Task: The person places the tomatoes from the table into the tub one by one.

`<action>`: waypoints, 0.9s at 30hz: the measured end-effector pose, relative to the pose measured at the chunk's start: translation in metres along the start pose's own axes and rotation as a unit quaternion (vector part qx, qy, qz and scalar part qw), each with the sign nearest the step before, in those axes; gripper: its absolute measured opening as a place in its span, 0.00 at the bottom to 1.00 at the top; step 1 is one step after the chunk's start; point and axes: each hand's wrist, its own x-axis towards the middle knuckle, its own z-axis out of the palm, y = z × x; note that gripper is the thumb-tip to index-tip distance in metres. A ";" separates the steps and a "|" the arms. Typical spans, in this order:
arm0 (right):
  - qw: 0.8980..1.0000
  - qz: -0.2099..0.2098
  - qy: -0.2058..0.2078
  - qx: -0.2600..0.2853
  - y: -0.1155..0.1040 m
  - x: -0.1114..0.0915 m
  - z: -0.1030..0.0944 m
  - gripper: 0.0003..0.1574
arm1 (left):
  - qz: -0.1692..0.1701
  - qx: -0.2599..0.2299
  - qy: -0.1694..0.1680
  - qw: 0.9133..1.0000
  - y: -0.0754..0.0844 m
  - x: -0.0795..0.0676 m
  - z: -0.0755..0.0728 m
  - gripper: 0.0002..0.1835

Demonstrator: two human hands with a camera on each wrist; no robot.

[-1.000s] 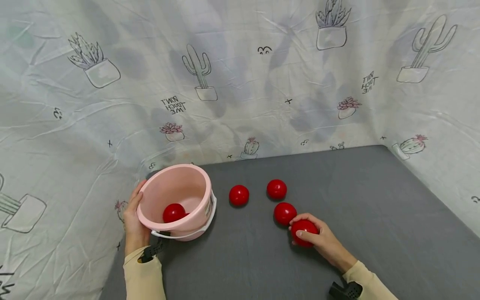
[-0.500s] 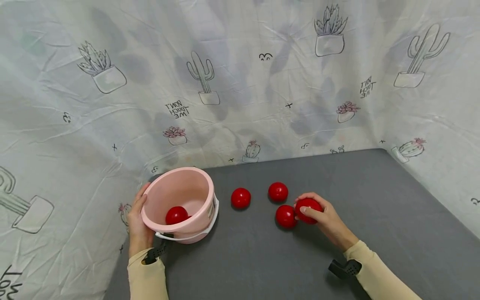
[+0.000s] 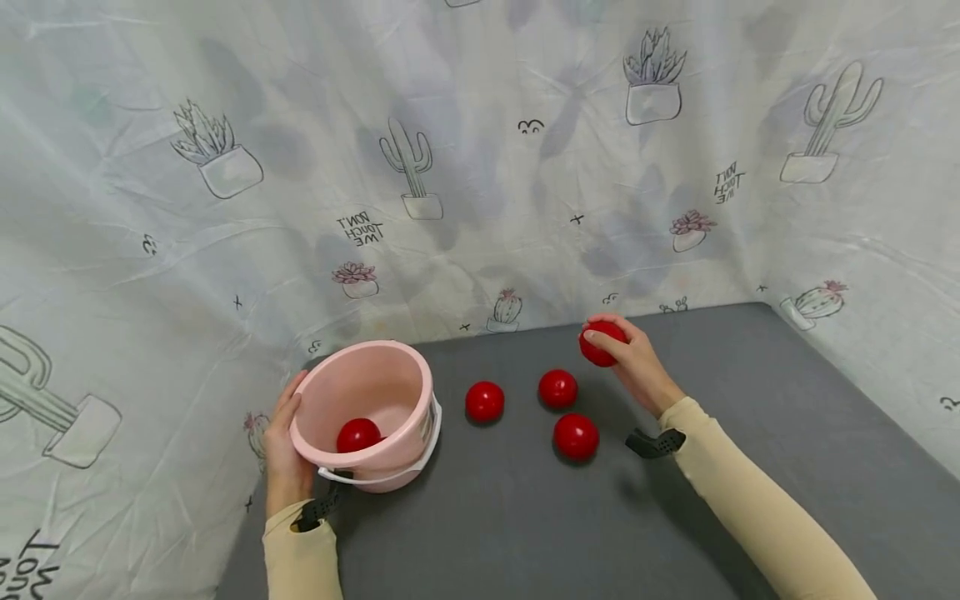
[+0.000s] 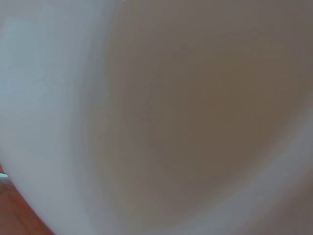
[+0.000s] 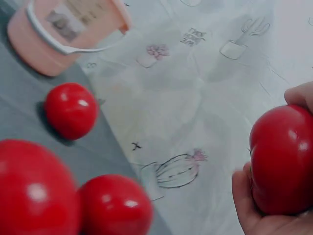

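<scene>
My right hand [image 3: 626,354] grips a red tomato [image 3: 597,348] above the far part of the table. In the right wrist view that tomato [image 5: 283,159] fills the right edge, with fingers and thumb around it. My left hand [image 3: 285,454] holds the left side of a pink bucket [image 3: 420,433], its fingers at the rim. Inside the bucket lies a red tomato [image 3: 357,435]; a sliver of red beside it is mostly hidden by the rim. The left wrist view is blurred, filled by a pale surface close to the lens.
Between bucket and right arm, three tomatoes sit on the grey table [image 3: 480,533]: one near the bucket [image 3: 484,402], a farther tomato [image 3: 558,389] and a nearer tomato [image 3: 576,437]. A white bucket handle [image 3: 405,473] hangs in front. A cactus-print curtain [image 3: 480,208] encloses the table's back and sides.
My right hand has lifted the gripped tomato off the table and carried it away from me, past the nearer tomato. The left hand stays on the bucket; the head view has shifted slightly.
</scene>
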 end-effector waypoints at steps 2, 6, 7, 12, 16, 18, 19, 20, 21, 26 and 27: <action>1.000 0.000 0.003 -0.001 -0.006 0.008 0.003 0.23 | 0.002 0.001 0.003 1.000 -0.001 -0.001 -0.002 0.26; 1.000 -0.002 0.001 0.003 -0.018 0.020 0.008 0.23 | 0.004 0.005 0.007 1.000 -0.003 -0.002 -0.005 0.26; 1.000 -0.004 -0.001 0.005 -0.020 0.021 0.009 0.23 | 0.006 0.007 0.007 1.000 -0.002 -0.002 -0.005 0.26; 1.000 -0.018 -0.007 0.009 -0.026 0.025 0.009 0.19 | 0.009 0.011 0.000 1.000 -0.001 0.001 -0.003 0.26; 1.000 -0.025 -0.003 0.004 -0.029 0.023 0.006 0.18 | 0.006 0.029 -0.002 1.000 -0.003 0.001 0.000 0.26; 1.000 -0.025 -0.003 -0.004 -0.032 0.024 0.005 0.19 | 0.005 0.035 0.000 0.999 -0.004 0.001 0.000 0.26; 1.000 -0.023 -0.004 -0.008 -0.033 0.024 0.006 0.20 | 0.005 0.037 0.001 0.999 -0.004 0.001 -0.001 0.26; 1.000 -0.021 -0.005 -0.012 -0.035 0.025 0.006 0.21 | 0.005 0.037 0.001 0.999 -0.004 0.000 -0.001 0.26; 1.000 -0.019 -0.006 -0.015 -0.037 0.027 0.006 0.21 | 0.005 0.037 0.002 0.999 -0.003 0.000 -0.001 0.26; 0.999 -0.016 -0.018 -0.029 -0.046 0.033 0.007 0.21 | 0.007 0.027 0.001 1.000 -0.002 0.001 -0.003 0.26; 0.999 -0.016 -0.020 -0.032 -0.048 0.035 0.008 0.21 | 0.008 0.025 0.001 1.000 -0.001 0.001 -0.003 0.26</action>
